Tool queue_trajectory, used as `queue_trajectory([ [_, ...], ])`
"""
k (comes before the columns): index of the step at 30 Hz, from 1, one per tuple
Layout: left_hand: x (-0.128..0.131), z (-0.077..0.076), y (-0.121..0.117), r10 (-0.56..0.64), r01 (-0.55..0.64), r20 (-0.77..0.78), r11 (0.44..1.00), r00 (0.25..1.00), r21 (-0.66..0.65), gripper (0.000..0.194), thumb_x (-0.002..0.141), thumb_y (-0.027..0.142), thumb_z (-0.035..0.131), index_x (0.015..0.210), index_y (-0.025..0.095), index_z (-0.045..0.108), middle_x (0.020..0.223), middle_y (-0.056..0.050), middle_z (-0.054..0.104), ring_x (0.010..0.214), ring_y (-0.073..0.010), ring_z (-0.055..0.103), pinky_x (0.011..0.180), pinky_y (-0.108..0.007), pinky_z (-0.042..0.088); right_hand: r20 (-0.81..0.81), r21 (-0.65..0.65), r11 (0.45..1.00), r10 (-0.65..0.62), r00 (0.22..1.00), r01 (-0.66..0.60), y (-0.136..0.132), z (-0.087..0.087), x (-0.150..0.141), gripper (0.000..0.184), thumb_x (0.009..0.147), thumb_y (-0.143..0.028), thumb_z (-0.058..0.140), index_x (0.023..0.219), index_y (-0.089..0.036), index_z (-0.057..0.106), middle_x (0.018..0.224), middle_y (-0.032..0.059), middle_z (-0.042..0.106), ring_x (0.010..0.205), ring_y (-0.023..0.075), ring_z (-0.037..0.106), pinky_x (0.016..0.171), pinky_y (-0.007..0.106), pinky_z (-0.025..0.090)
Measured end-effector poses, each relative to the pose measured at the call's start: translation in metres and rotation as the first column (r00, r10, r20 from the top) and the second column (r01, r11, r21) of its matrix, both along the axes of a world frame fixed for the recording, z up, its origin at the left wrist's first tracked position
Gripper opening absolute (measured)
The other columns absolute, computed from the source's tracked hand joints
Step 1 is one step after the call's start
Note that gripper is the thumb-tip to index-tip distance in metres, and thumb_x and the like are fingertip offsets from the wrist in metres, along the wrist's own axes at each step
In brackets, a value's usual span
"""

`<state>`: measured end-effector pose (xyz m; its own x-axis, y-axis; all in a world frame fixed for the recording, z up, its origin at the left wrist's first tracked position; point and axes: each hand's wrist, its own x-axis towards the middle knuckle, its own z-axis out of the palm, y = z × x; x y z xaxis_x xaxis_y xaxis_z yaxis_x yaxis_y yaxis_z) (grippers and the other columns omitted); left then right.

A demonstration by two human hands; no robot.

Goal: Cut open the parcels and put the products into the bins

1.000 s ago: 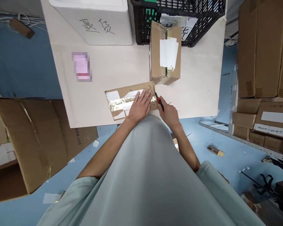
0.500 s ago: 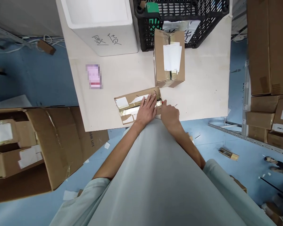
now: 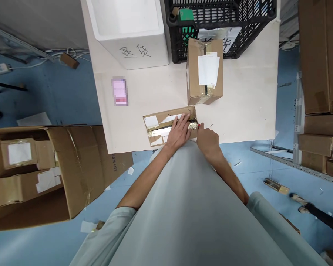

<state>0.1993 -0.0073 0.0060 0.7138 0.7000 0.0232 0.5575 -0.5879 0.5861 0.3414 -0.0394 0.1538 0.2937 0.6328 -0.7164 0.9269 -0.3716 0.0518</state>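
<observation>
A flat cardboard box [image 3: 170,120] with white labels and shiny tape lies at the table's near edge. My left hand [image 3: 179,131] rests on its top, fingers stretched out and palm down. At the box's right end my right hand [image 3: 208,137] is closed around a box cutter [image 3: 199,126], of which only a small red part shows; the fist hides the rest. Beside the red part, the tape is lifted and a dark gap shows along the seam. Behind, a taller taped carton [image 3: 191,70] with white papers on top stands upright.
A white foam bin [image 3: 147,55] and a black plastic crate [image 3: 180,44] stand at the back of the table [image 3: 155,87]. A blurred pink item [image 3: 120,91] lies left. A large open carton [image 3: 74,166] holds boxes beside the table. A person's legs [image 3: 319,214] show at right.
The whole view has shifted, so the table appears farther right. The tape by the right hand is now lifted, with a dark gap beside it. Both hands stay at the box.
</observation>
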Motion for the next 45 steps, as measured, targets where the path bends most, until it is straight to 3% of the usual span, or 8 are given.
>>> queue_trajectory([
  [3, -0.001, -0.001, -0.004, -0.004, 0.003, 0.007, 1.0, 1.0, 0.004, 0.041, 0.117, 0.03, 0.04, 0.146, 0.013, 0.063, 0.181, -0.02, 0.045, 0.177, -0.033, 0.026, 0.147, -0.066, 0.02, 0.0, 0.002, 1.0, 0.009, 1.0, -0.009, -0.004, 0.003, 0.002, 0.068, 0.118, -0.039, 0.05, 0.174, -0.001, 0.04, 0.13, 0.0353, 0.077, 0.128, 0.0373, 0.079, 0.098, 0.038, 0.061],
  [6, -0.003, -0.003, -0.006, -0.015, 0.015, 0.026, 1.0, 1.0, -0.002, 0.039, 0.116, 0.029, 0.043, 0.145, 0.012, 0.062, 0.177, -0.023, 0.049, 0.176, -0.034, 0.028, 0.146, -0.069, 0.02, -0.007, -0.021, 1.0, -0.014, 1.0, 0.014, -0.008, 0.01, 0.004, 0.059, 0.12, -0.032, 0.043, 0.172, -0.004, 0.043, 0.131, 0.0322, 0.077, 0.127, 0.0346, 0.079, 0.097, 0.036, 0.06],
  [9, -0.006, -0.003, -0.006, -0.043, 0.043, 0.06, 0.999, 0.997, -0.003, 0.043, 0.113, 0.044, 0.058, 0.145, 0.014, 0.06, 0.174, -0.027, 0.052, 0.176, -0.038, 0.028, 0.145, -0.073, 0.019, -0.033, -0.04, 0.998, -0.054, 0.998, 0.052, -0.017, 0.021, 0.008, 0.054, 0.121, -0.026, 0.039, 0.172, -0.009, 0.046, 0.128, 0.0269, 0.08, 0.122, 0.0337, 0.08, 0.097, 0.038, 0.06],
  [14, -0.01, 0.0, -0.005, -0.085, 0.084, 0.091, 0.996, 0.992, 0.004, 0.069, 0.097, 0.064, 0.082, 0.141, 0.016, 0.058, 0.165, -0.029, 0.059, 0.173, -0.0465, 0.032, 0.143, -0.079, 0.018, -0.052, 0.032, 0.991, -0.126, 0.991, 0.127, -0.033, 0.03, 0.028, 0.06, 0.122, -0.037, 0.035, 0.178, -0.017, 0.039, 0.122, 0.023, 0.082, 0.115, 0.0382, 0.08, 0.093, 0.042, 0.058],
  [23, -0.013, 0.001, -0.004, -0.084, 0.085, 0.077, 0.996, 0.993, -0.012, 0.06, 0.098, 0.061, 0.083, 0.135, 0.019, 0.059, 0.157, -0.027, 0.064, 0.172, -0.0469, 0.035, 0.142, -0.082, 0.016, -0.218, 0.071, 0.995, -0.048, 0.975, 0.065, -0.041, 0.005, 0.044, 0.058, 0.121, -0.04, 0.04, 0.178, -0.029, 0.044, 0.119, 0.0142, 0.085, 0.106, 0.0337, 0.079, 0.088, 0.037, 0.054],
  [34, -0.013, -0.007, -0.004, -0.038, 0.037, 0.074, 0.999, 0.996, 0.019, 0.055, 0.1, 0.057, 0.08, 0.133, 0.018, 0.06, 0.148, -0.024, 0.067, 0.167, -0.0472, 0.045, 0.142, -0.084, 0.01, -0.22, 0.178, 0.984, 0.063, 0.973, -0.024, -0.014, -0.031, 0.05, 0.052, 0.121, -0.041, 0.04, 0.171, -0.036, 0.054, 0.125, 0.0121, 0.084, 0.113, 0.034, 0.079, 0.092, 0.037, 0.055],
  [41, -0.015, 0.003, -0.009, -0.049, 0.045, 0.076, 0.997, 0.996, 0.062, 0.022, 0.112, 0.048, 0.064, 0.112, 0.026, 0.066, 0.125, -0.013, 0.078, 0.14, -0.0353, 0.072, 0.145, -0.078, 0.013, -0.121, 0.197, 0.98, 0.004, 0.993, 0.02, -0.001, -0.037, 0.045, 0.053, 0.121, -0.037, 0.037, 0.172, -0.027, 0.051, 0.117, 0.0173, 0.084, 0.106, 0.0337, 0.079, 0.091, 0.037, 0.053],
  [45, -0.016, 0.014, -0.004, -0.032, 0.029, 0.05, 0.998, 0.998, 0.055, 0.049, 0.11, 0.056, 0.066, 0.141, 0.019, 0.064, 0.15, -0.022, 0.071, 0.158, -0.0405, 0.058, 0.145, -0.078, 0.015, -0.255, 0.238, 0.971, 0.037, 0.966, 0.025, -0.007, -0.046, 0.064, 0.05, 0.119, -0.037, 0.042, 0.167, -0.028, 0.057, 0.116, 0.0122, 0.085, 0.102, 0.0313, 0.078, 0.091, 0.035, 0.054],
])
